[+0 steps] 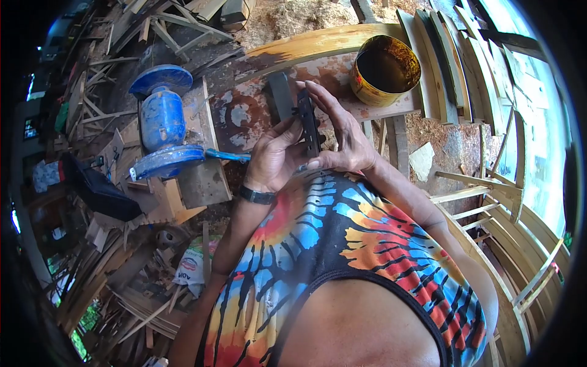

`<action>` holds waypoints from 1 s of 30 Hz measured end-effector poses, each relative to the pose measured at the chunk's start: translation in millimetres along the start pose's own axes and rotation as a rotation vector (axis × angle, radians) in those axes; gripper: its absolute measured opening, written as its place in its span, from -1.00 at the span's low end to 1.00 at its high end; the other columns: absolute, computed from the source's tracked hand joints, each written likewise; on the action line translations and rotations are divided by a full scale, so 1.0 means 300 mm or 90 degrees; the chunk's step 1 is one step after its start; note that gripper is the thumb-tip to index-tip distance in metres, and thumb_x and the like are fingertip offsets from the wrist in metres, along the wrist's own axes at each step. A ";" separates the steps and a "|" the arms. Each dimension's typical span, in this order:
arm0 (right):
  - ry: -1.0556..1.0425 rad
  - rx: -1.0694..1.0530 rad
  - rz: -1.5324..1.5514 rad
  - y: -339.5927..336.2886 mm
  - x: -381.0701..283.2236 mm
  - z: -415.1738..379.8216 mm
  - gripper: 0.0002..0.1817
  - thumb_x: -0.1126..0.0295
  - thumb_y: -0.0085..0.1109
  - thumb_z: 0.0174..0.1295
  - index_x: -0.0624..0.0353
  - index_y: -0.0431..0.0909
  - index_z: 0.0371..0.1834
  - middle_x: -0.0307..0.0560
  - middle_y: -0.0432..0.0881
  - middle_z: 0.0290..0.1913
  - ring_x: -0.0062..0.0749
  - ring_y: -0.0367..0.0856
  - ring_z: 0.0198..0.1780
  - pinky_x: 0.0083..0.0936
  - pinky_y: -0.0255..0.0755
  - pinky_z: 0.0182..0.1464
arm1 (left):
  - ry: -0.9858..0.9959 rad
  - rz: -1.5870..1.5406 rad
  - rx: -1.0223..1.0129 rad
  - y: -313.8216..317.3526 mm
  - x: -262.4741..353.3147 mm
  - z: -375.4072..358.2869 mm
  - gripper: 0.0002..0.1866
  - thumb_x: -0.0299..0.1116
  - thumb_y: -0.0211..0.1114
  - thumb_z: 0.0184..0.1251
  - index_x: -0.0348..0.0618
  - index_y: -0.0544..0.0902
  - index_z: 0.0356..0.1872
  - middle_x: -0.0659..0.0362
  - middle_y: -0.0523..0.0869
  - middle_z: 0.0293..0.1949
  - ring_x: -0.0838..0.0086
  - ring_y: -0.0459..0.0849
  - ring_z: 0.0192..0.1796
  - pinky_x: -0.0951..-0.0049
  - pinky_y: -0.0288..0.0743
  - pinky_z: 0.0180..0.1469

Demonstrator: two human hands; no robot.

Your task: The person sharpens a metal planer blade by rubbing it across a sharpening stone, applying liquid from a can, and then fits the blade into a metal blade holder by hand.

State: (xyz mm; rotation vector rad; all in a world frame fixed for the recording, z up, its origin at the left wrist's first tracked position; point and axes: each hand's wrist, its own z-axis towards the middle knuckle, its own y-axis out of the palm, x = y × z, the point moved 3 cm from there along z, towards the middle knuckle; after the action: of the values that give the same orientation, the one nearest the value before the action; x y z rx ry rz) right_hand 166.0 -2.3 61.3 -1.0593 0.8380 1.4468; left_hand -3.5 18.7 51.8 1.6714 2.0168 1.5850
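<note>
Close to my chest, a long, narrow black object (309, 125) stands on edge between my two hands; its exact kind I cannot make out. My left hand (273, 156) is curled against its left side, with a dark band on the wrist. On its other side my right hand (347, 136) grips it, fingers reaching to the top end and thumb at the bottom end. Just beyond my hands a dark grey rectangular block (281, 96) lies on the stained, paint-patched bench top (235, 116). A yellow-stained tub (386, 70) of dark liquid stands at the right of the bench.
A blue bench grinder (164, 119) stands to the left, with a blue handle-like piece (227, 156) beside it. Wooden boards (437, 67) lean at the right, above a wooden frame (489, 244). Scrap wood and a printed plastic bag (191, 267) lie at the lower left.
</note>
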 end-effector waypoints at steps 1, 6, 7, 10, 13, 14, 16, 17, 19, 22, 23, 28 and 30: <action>0.008 0.009 0.028 0.002 -0.003 0.000 0.37 -0.08 0.65 -0.22 0.27 0.03 0.63 0.17 0.22 0.59 -0.02 0.13 0.63 -0.19 -0.02 0.62 | 0.001 -0.002 -0.004 -0.013 -0.004 0.004 -0.63 -0.28 0.21 0.57 -0.18 0.55 0.27 0.10 0.75 0.06 0.29 0.76 0.07 0.28 0.71 0.09; 0.022 0.040 0.096 0.004 0.007 -0.001 0.40 -0.08 0.66 -0.19 0.24 -0.06 0.66 0.18 0.21 0.59 -0.05 0.10 0.64 -0.16 -0.07 0.63 | 0.013 0.012 0.019 -0.003 -0.001 -0.005 -0.61 -0.23 0.22 0.56 -0.19 0.55 0.26 0.08 0.77 0.03 0.23 0.78 0.10 0.26 0.73 0.06; 0.030 0.048 0.108 0.002 0.006 0.000 0.40 -0.08 0.66 -0.19 0.23 -0.06 0.66 0.18 0.21 0.59 -0.05 0.10 0.64 -0.15 -0.06 0.63 | 0.006 0.016 0.018 -0.003 -0.001 -0.004 -0.61 -0.22 0.23 0.56 -0.19 0.55 0.26 0.09 0.77 0.02 0.24 0.78 0.10 0.25 0.73 0.06; 0.045 0.065 0.139 -0.001 -0.001 0.004 0.40 -0.07 0.66 -0.20 0.22 -0.06 0.66 0.19 0.22 0.59 -0.04 0.11 0.64 -0.13 -0.06 0.63 | 0.000 0.024 0.010 -0.002 -0.006 0.000 -0.62 -0.21 0.24 0.55 -0.18 0.55 0.24 0.10 0.78 -0.03 0.25 0.78 0.08 0.23 0.75 0.03; 0.049 0.068 0.151 -0.002 -0.003 0.000 0.40 -0.06 0.66 -0.20 0.22 -0.05 0.66 0.19 0.23 0.58 -0.03 0.13 0.63 -0.12 -0.06 0.63 | -0.002 0.030 0.013 0.005 -0.007 -0.003 -0.63 -0.22 0.25 0.54 -0.17 0.57 0.22 0.11 0.78 -0.05 0.27 0.79 0.05 0.22 0.76 0.02; 0.052 0.067 0.153 -0.004 -0.005 -0.001 0.39 -0.05 0.66 -0.21 0.22 -0.04 0.66 0.19 0.23 0.58 -0.04 0.13 0.63 -0.13 -0.06 0.63 | -0.003 0.033 0.015 0.007 -0.006 -0.004 -0.64 -0.22 0.25 0.54 -0.17 0.57 0.22 0.11 0.78 -0.05 0.28 0.79 0.03 0.21 0.76 0.01; 0.059 0.061 0.162 -0.006 -0.007 -0.001 0.38 -0.04 0.66 -0.20 0.22 -0.03 0.66 0.19 0.24 0.58 -0.04 0.14 0.63 -0.13 -0.07 0.63 | -0.006 0.037 0.022 -0.007 -0.009 -0.004 -0.65 -0.23 0.26 0.54 -0.16 0.58 0.21 0.11 0.78 -0.05 0.31 0.80 0.01 0.23 0.76 0.01; 0.063 0.056 0.170 -0.009 -0.006 -0.001 0.37 -0.03 0.66 -0.20 0.22 -0.02 0.66 0.19 0.24 0.58 -0.04 0.14 0.63 -0.14 -0.07 0.63 | -0.007 0.039 0.025 -0.013 -0.010 -0.005 -0.65 -0.24 0.27 0.53 -0.16 0.58 0.21 0.11 0.78 -0.05 0.32 0.80 -0.01 0.24 0.76 0.01; 0.078 0.046 0.185 -0.013 -0.008 0.001 0.36 -0.01 0.65 -0.19 0.23 -0.01 0.66 0.19 0.25 0.57 -0.05 0.14 0.63 -0.15 -0.08 0.62 | -0.006 0.065 0.024 -0.003 -0.006 -0.011 -0.67 -0.27 0.27 0.53 -0.16 0.60 0.20 0.13 0.78 -0.05 0.36 0.80 -0.03 0.26 0.76 0.01; 0.104 0.039 0.228 -0.013 -0.009 0.003 0.33 0.03 0.63 -0.17 0.25 -0.01 0.65 0.21 0.26 0.56 -0.05 0.12 0.63 -0.16 -0.08 0.62 | 0.003 0.093 0.016 -0.002 -0.006 -0.013 -0.69 -0.32 0.27 0.53 -0.15 0.61 0.20 0.15 0.77 -0.03 0.40 0.79 -0.03 0.29 0.75 0.02; 0.107 0.044 0.255 -0.009 0.000 0.000 0.31 0.04 0.62 -0.15 0.25 -0.01 0.65 0.22 0.26 0.56 -0.05 0.12 0.63 -0.15 -0.07 0.62 | 0.007 0.101 0.012 -0.003 -0.006 -0.013 -0.69 -0.33 0.27 0.53 -0.15 0.61 0.19 0.15 0.77 -0.03 0.41 0.79 -0.03 0.30 0.75 0.02; 0.157 0.067 0.398 0.007 0.004 -0.006 0.26 0.09 0.58 -0.09 0.24 -0.02 0.65 0.26 0.24 0.55 -0.04 0.13 0.62 -0.16 -0.09 0.62 | 0.021 0.157 0.012 0.002 -0.003 -0.008 -0.69 -0.35 0.27 0.52 -0.16 0.61 0.20 0.15 0.77 -0.01 0.44 0.79 -0.05 0.35 0.74 0.01; 0.165 0.062 0.439 0.010 0.009 -0.006 0.25 0.10 0.57 -0.08 0.24 -0.02 0.66 0.27 0.23 0.55 -0.04 0.14 0.61 -0.16 -0.12 0.63 | 0.045 0.208 0.013 0.000 -0.005 -0.007 -0.69 -0.36 0.27 0.51 -0.18 0.61 0.20 0.15 0.76 -0.01 0.45 0.79 -0.06 0.37 0.74 0.01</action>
State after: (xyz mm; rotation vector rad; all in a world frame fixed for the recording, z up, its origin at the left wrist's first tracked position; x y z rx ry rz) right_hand 163.3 -3.4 58.0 -0.9343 1.5502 1.8233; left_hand -4.1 16.1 52.0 2.0685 1.8691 1.7435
